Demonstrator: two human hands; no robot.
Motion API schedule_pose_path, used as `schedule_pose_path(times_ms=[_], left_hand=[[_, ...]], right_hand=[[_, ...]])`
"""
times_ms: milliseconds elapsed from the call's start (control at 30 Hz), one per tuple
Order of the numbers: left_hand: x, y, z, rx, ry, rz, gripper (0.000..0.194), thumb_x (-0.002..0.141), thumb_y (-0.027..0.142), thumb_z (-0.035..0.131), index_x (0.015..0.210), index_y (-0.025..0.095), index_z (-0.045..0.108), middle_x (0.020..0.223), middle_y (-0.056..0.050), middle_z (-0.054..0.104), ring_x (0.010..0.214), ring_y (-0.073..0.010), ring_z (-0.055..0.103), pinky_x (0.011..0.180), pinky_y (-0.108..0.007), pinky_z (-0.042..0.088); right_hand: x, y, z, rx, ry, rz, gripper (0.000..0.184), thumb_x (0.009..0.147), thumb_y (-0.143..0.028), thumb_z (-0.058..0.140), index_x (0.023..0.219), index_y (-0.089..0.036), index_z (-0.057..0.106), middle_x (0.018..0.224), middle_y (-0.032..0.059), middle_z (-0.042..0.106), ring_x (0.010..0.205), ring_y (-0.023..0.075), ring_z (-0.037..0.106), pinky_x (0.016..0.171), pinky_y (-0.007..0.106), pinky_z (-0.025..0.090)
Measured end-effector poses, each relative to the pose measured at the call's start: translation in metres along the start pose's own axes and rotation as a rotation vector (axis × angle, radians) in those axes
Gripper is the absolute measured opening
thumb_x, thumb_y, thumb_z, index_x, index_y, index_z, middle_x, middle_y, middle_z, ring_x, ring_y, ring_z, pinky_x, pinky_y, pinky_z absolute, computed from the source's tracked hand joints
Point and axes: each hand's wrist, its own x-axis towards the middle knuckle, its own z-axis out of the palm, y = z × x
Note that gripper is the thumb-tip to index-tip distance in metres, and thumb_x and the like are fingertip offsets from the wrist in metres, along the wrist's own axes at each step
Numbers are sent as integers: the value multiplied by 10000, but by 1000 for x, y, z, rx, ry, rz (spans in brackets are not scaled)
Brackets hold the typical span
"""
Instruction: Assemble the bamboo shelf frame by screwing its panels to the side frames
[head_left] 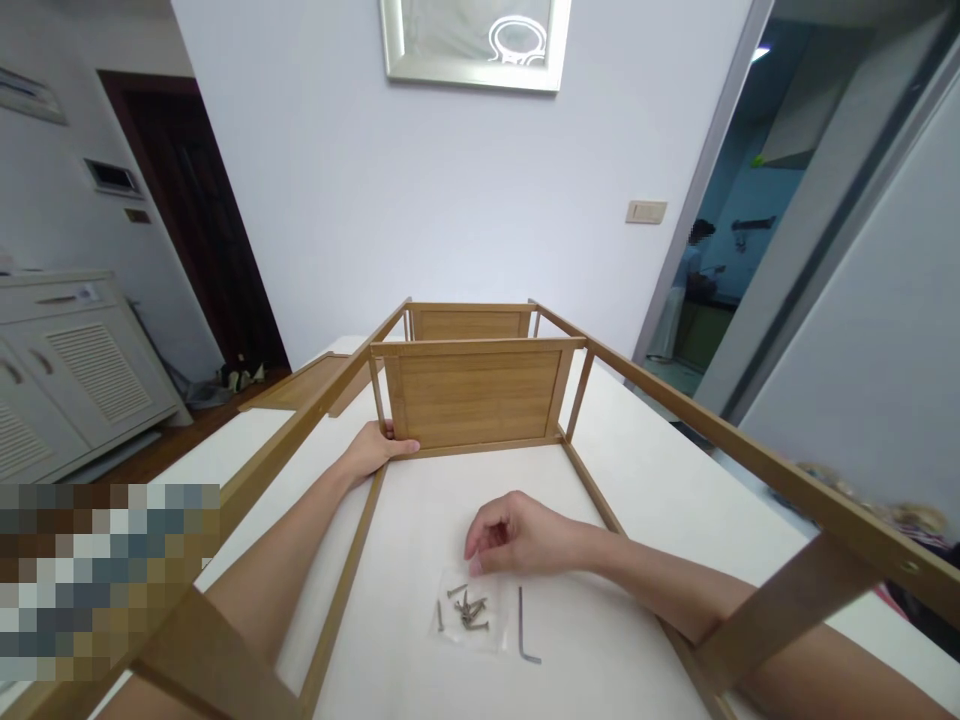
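My left hand (375, 450) is closed around the lower left corner of a wooden shelf panel (480, 393), where it meets the side rail of a long wooden frame (345, 590). The thumb lies along the panel's bottom edge. My right hand (517, 535) hovers inside the frame, its thumb and fingers curled together. Whether something small is pinched there I cannot make out. Just below it, several screws (470, 608) lie on a clear plastic bag (495, 640). An L-shaped hex key (522, 630) rests to the right of the bag.
The frame stands on a white table (420, 520), its upper rails running past both my forearms. A second panel (471, 322) closes its far end. Another wooden panel (304, 380) lies at the left. A wall (465, 200) rises behind; a person (679, 285) stands in the right doorway.
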Motion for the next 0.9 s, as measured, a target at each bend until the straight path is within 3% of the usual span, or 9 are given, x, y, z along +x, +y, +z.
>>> schedule_pose_path(times_ms=[333,500,700,900], left_hand=[[-2,1,0,-4,18,-8,444,489,308,877,860,130,709,914,-88,772,808,-245,723,703,-314,587],[1,-2,-1,-9,27,0,454,490,322,879,858,120,708,893,-94,769,775,-244,720,678,-317,585],[0,-1,0,-6,28,-11,429,506,322,879,850,130,708,877,-84,773,766,-244,725,668,-316,594],[-1,1,1,-8,23,-24,416,526,309,880,863,137,707,907,-91,775,794,-245,734,696,-308,603]], right_hand=[[5,3,20,-45,71,-138,250,722,-375,772,881,-184,754,757,-8,549,650,89,500,561,193,402],[4,3,27,-122,19,-221,227,796,-345,712,971,-208,760,780,4,558,648,88,510,593,197,421],[4,7,26,-150,59,-246,236,843,-296,660,1034,-187,745,808,16,580,625,80,511,628,204,436],[6,10,24,-171,-10,-299,175,833,-198,665,975,-180,767,779,8,574,672,86,547,687,191,450]])
